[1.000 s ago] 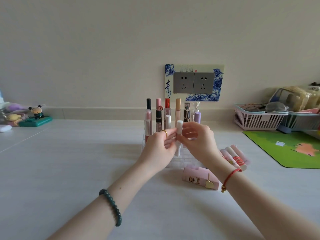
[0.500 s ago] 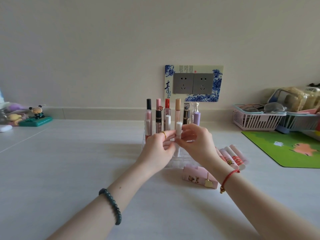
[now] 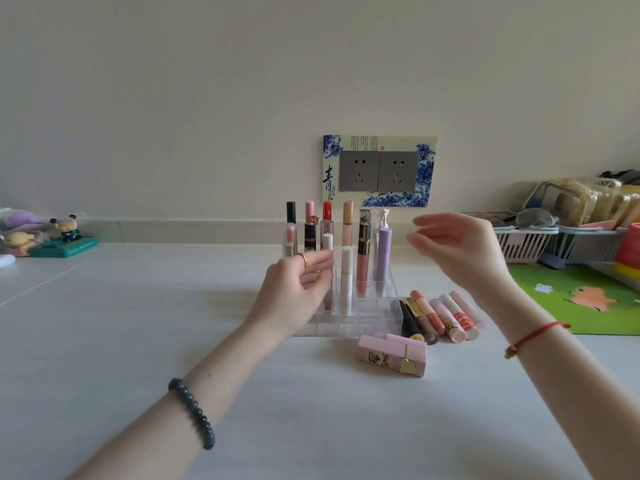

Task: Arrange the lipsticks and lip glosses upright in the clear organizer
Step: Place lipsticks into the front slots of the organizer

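Observation:
The clear organizer (image 3: 388, 315) stands at the middle of the white table with several lipsticks and glosses upright in it. Among them are a white tube (image 3: 346, 280), a rose gloss (image 3: 362, 261) and a lilac tube (image 3: 383, 259). My left hand (image 3: 298, 291) hovers at the organizer's left front, fingers loosely curled, holding nothing. My right hand (image 3: 457, 251) is raised to the right of the organizer, fingers spread and empty. Several loose tubes (image 3: 440, 315) lie flat right of the organizer. A pink boxed lipstick (image 3: 391, 355) lies in front.
A green mat (image 3: 575, 296) and white baskets (image 3: 523, 242) with clutter sit at the right. Small figurines (image 3: 65, 233) stand at the far left. A double wall socket (image 3: 379, 171) is behind the organizer.
Both hands held the white tube over the organizer; it now stands in a slot. My right hand has let go and lifted away to the right, and my left hand has drawn back.

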`<action>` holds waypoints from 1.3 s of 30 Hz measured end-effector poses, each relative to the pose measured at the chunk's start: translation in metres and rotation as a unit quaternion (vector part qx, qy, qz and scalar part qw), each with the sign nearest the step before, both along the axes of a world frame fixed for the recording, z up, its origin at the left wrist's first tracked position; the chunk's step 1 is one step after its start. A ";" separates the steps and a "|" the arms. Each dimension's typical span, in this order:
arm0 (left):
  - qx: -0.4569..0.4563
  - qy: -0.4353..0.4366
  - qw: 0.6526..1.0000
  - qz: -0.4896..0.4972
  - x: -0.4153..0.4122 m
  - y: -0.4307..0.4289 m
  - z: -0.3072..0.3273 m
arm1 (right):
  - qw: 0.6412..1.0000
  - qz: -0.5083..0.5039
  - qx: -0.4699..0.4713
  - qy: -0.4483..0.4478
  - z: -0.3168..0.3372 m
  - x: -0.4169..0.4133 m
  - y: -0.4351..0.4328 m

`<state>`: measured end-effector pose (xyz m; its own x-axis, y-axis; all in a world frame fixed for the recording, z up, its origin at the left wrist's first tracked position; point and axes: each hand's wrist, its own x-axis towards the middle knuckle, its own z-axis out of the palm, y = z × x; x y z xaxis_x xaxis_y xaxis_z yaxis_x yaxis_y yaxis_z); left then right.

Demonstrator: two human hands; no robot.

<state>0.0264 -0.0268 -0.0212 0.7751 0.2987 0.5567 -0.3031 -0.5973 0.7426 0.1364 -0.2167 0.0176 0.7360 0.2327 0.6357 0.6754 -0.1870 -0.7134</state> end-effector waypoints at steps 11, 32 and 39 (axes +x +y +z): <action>-0.062 -0.100 0.992 0.048 -0.020 0.050 -0.002 | 0.969 -0.078 -0.226 0.071 -0.041 0.036 -0.034; -0.057 0.166 0.984 0.023 0.000 0.077 -0.050 | 0.859 -0.234 -0.443 0.107 -0.058 0.065 0.009; -0.068 0.172 0.983 0.021 0.000 0.078 -0.053 | 0.853 -0.231 -0.455 0.110 -0.053 0.065 0.010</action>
<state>0.0263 0.0508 -0.0743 0.8958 0.3880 0.2168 0.0022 -0.4916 0.8708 0.2013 -0.2071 -0.0352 0.9610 0.2081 0.1822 0.2475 -0.9409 -0.2313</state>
